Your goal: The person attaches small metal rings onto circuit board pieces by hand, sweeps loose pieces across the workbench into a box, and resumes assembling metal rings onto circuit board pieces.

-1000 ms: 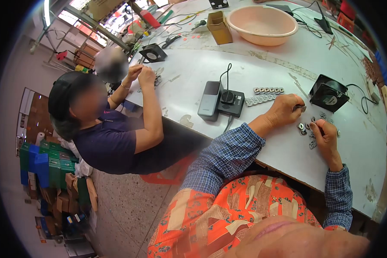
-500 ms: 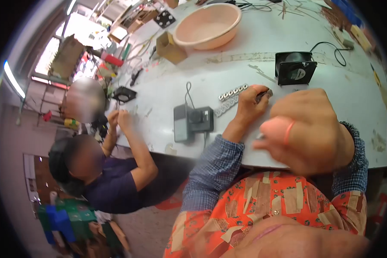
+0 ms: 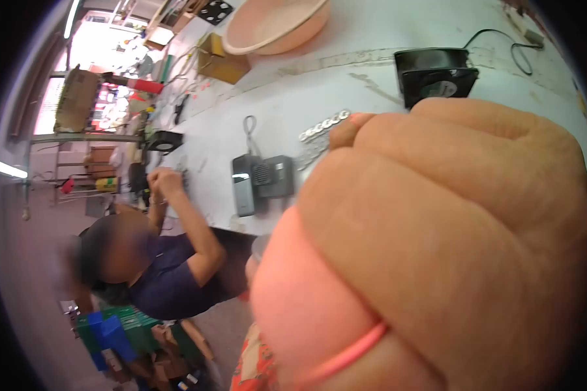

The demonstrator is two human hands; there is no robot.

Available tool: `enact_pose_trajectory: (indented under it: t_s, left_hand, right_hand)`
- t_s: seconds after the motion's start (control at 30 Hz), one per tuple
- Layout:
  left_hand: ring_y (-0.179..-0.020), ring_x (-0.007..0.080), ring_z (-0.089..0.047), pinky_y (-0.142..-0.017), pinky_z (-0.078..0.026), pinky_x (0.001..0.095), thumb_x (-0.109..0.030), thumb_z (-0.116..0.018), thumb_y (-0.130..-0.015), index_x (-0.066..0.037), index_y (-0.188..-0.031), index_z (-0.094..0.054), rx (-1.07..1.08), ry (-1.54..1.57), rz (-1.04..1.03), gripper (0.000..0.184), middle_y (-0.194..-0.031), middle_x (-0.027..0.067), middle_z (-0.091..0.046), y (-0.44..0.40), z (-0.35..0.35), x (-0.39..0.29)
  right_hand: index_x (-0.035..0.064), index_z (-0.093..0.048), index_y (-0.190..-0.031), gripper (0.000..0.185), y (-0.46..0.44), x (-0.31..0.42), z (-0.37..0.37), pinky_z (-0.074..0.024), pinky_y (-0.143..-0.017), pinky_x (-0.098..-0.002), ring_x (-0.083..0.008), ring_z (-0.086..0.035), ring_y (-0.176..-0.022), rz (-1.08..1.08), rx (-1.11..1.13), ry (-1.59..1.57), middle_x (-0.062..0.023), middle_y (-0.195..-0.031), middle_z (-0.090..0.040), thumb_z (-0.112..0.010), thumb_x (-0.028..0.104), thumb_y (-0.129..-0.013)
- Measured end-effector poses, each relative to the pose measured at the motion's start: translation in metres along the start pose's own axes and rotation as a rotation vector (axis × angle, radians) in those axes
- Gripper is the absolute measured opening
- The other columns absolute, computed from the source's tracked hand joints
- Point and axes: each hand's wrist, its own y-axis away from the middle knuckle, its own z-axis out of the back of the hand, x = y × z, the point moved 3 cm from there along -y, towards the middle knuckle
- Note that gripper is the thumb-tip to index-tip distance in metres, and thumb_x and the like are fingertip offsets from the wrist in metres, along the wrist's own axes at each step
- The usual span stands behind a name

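My right hand is raised very close to the camera and fills most of the right half of the view. Its fingers are curled in, and a pink rubber cover sits on the thumb. At the thumb's tip a small greyish piece shows, pinched and too blurred to name. Behind it, only a bit of my left hand shows, near a row of small silvery ring-shaped parts; its other fingers are hidden. A second silvery row lies beside the first.
A black box fan with a cable stands behind my right hand. Left of the rings lie a grey-black device and a dark block. A pink basin and cardboard box are farther back. A co-worker sits at left.
My right hand has come up toward the camera, now hiding most of my left hand and my front. The view has shifted, so table items appear farther left and higher.
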Motion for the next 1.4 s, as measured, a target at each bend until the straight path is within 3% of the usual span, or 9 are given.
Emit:
enact_pose_trajectory:
  t_s: [0.13,0.2,0.4,0.5,0.63,0.73,0.87,1.03,1.4]
  left_hand:
    - [-0.086,0.0254,-0.066,-0.074,-0.052,0.0352,-0.006,-0.075,-0.083,-0.003,-0.109,-0.065,-0.045,-0.029,-0.035,0.028,-0.101,0.0134,-0.066,-0.003,-0.001,-0.001]
    - [-0.071,0.0237,-0.067,-0.064,-0.052,0.0335,-0.001,-0.073,-0.082,-0.003,-0.098,-0.067,-0.272,-0.074,-0.141,0.017,-0.083,0.0116,-0.069,-0.004,-0.019,-0.007]
    - [-0.069,0.0254,-0.066,-0.062,-0.051,0.0344,-0.001,-0.073,-0.082,-0.006,-0.096,-0.067,-0.212,-0.297,-0.212,0.016,-0.081,0.0117,-0.067,0.001,-0.005,-0.032]
    - [-0.067,0.0266,-0.065,-0.06,-0.051,0.0346,-0.001,-0.073,-0.081,-0.006,-0.096,-0.067,-0.244,-0.368,-0.324,0.016,-0.081,0.0123,-0.067,0.008,0.001,-0.049]
    - [-0.066,0.0274,-0.065,-0.059,-0.051,0.0359,-0.002,-0.073,-0.081,-0.006,-0.095,-0.067,-0.162,-0.301,-0.192,0.016,-0.081,0.0128,-0.068,0.006,-0.003,-0.016]
    - [-0.074,0.0283,-0.068,-0.065,-0.053,0.0368,0.0,-0.072,-0.082,-0.005,-0.095,-0.066,-0.174,-0.227,-0.275,0.016,-0.084,0.0141,-0.069,0.005,-0.007,-0.023]
    - [-0.078,0.0177,-0.064,-0.068,-0.05,0.0289,0.0,-0.069,-0.088,0.0,-0.104,-0.069,-0.11,-0.335,-0.107,0.016,-0.089,0.0088,-0.068,0.008,-0.009,-0.021]
    - [-0.073,0.0251,-0.066,-0.066,-0.052,0.0334,0.003,-0.073,-0.084,-0.002,-0.101,-0.068,-0.098,-0.292,-0.036,0.018,-0.087,0.0123,-0.069,0.009,-0.009,-0.014]
    - [-0.076,0.0212,-0.065,-0.07,-0.051,0.0301,0.003,-0.069,-0.085,-0.001,-0.101,-0.067,-0.073,-0.358,-0.124,0.017,-0.088,0.0113,-0.069,0.007,-0.009,-0.018]
  right_hand:
    - [-0.0032,-0.064,-0.093,0.036,0.004,-0.008,-0.002,-0.044,-0.049,-0.0331,-0.021,-0.055,-0.054,-0.026,0.097,0.004,-0.0094,-0.069,-0.059,-0.084,0.01,-0.066]
    - [-0.0033,-0.064,-0.094,0.037,0.004,-0.009,0.003,-0.0444,-0.05,-0.0333,-0.021,-0.055,-0.055,-0.065,0.148,0.053,-0.0095,-0.07,-0.06,-0.084,0.01,-0.066]
    - [-0.0039,-0.065,-0.097,0.039,0.001,0.011,0.034,-0.0456,-0.052,-0.0341,-0.021,-0.056,-0.056,-0.253,0.187,0.321,-0.01,-0.073,-0.063,-0.083,0.011,-0.065]
    - [-0.0036,-0.066,-0.098,0.035,0.008,0.022,0.021,-0.0478,-0.056,-0.0357,-0.0216,-0.057,-0.059,-0.289,0.039,0.447,-0.0088,-0.074,-0.063,-0.079,0.016,-0.072]
    - [-0.003,-0.066,-0.094,0.031,0.006,0.013,0.003,-0.0485,-0.057,-0.037,-0.0236,-0.058,-0.061,-0.169,0.096,0.208,-0.0101,-0.074,-0.064,-0.077,0.017,-0.073]
    - [-0.0025,-0.066,-0.091,0.029,0.007,0.009,-0.011,-0.049,-0.058,-0.0379,-0.025,-0.059,-0.062,-0.07,0.126,-0.013,-0.011,-0.073,-0.064,-0.076,0.018,-0.073]
    - [-0.0018,-0.067,-0.087,0.026,0.013,-0.003,-0.017,-0.0498,-0.058,-0.0392,-0.027,-0.06,-0.063,-0.018,0.117,-0.233,-0.0123,-0.073,-0.065,-0.074,0.019,-0.074]
    - [-0.001,-0.067,-0.082,0.024,0.02,-0.008,-0.024,-0.0507,-0.059,-0.0409,-0.0295,-0.062,-0.065,0.007,0.076,-0.385,-0.0139,-0.072,-0.065,-0.072,0.021,-0.074]
    - [0.0008,-0.068,-0.071,0.024,0.004,-0.01,-0.023,-0.0527,-0.061,-0.0445,-0.035,-0.066,-0.069,0.082,0.086,-0.504,-0.0174,-0.071,-0.067,-0.067,0.024,-0.076]
